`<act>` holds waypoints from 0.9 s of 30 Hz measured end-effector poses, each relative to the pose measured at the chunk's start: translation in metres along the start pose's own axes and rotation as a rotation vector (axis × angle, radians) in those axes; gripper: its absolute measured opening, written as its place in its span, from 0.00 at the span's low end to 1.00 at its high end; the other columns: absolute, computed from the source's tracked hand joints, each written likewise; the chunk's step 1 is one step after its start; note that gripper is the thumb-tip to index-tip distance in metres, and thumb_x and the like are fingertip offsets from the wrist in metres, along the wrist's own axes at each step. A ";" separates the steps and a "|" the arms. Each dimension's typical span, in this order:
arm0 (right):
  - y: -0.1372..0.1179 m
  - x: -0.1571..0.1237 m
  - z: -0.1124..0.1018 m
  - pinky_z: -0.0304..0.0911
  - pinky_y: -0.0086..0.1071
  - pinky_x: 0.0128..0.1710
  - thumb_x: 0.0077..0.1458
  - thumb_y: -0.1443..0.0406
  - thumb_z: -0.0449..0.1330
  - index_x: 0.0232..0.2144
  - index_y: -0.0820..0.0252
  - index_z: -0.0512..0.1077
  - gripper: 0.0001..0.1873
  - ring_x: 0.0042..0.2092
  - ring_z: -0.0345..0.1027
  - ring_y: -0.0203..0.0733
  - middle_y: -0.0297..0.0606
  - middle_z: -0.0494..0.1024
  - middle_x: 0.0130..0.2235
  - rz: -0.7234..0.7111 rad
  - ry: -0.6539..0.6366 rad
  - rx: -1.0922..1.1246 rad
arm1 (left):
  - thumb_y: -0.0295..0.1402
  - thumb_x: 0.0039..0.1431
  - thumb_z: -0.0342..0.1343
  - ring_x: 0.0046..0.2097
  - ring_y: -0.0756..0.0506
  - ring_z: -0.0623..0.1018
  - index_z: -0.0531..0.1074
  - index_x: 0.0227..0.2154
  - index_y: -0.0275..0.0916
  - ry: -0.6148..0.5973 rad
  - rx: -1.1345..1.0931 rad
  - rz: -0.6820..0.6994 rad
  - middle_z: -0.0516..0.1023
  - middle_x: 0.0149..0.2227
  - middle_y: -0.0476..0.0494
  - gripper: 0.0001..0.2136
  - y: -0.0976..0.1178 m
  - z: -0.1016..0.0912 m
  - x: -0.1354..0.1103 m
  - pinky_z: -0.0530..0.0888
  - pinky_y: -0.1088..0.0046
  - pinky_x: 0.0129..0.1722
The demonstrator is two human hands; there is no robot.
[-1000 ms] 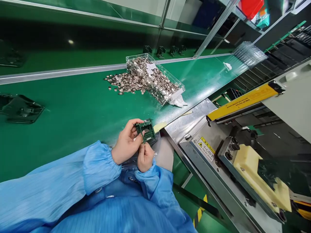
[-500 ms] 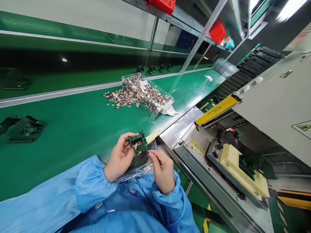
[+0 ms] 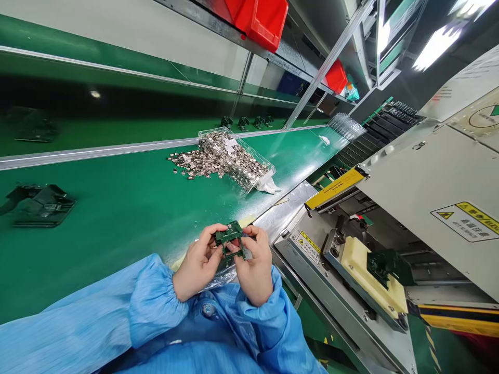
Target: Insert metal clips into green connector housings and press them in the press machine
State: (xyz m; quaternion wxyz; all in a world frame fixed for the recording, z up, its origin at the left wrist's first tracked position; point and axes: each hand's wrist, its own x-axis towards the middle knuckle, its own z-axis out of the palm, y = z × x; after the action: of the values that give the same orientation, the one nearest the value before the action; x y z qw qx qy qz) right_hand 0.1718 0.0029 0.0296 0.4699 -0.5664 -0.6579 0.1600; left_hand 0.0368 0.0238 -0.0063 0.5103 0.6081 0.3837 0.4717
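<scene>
Left hand point(image 3: 197, 267) and right hand point(image 3: 255, 270) are both pinching the little green board point(image 3: 230, 240), just over the near edge of the green belt point(image 3: 128, 208); its long side runs left to right between them, so neither hand's closer; clear bag point(image 3: 218, 279) right underneath; cream fixture point(image 3: 364, 272) off to the right; tray of metal clips point(image 3: 234, 156) farther back.

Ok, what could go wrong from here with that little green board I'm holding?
The small green board is pinched only by fingertips of the left hand and right hand, so it might slip and drop. Metal clips lie spilled outside their clear tray and could get swept away.
</scene>
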 end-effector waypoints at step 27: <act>0.021 -0.008 -0.019 0.64 0.30 0.33 0.38 0.57 0.73 0.32 0.55 0.63 0.25 0.35 0.67 0.39 0.32 0.71 0.33 0.437 -0.151 0.975 | 0.32 0.60 0.52 0.44 0.46 0.77 0.63 0.49 0.40 -0.136 -0.153 -0.028 0.74 0.47 0.39 0.15 0.025 0.009 -0.006 0.76 0.71 0.42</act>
State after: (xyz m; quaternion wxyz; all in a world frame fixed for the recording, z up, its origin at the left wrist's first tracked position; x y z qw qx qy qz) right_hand 0.1983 -0.0042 0.0200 0.5854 -0.3931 -0.4062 0.5813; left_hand 0.0432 0.0113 0.0167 0.5865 0.5927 0.3195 0.4501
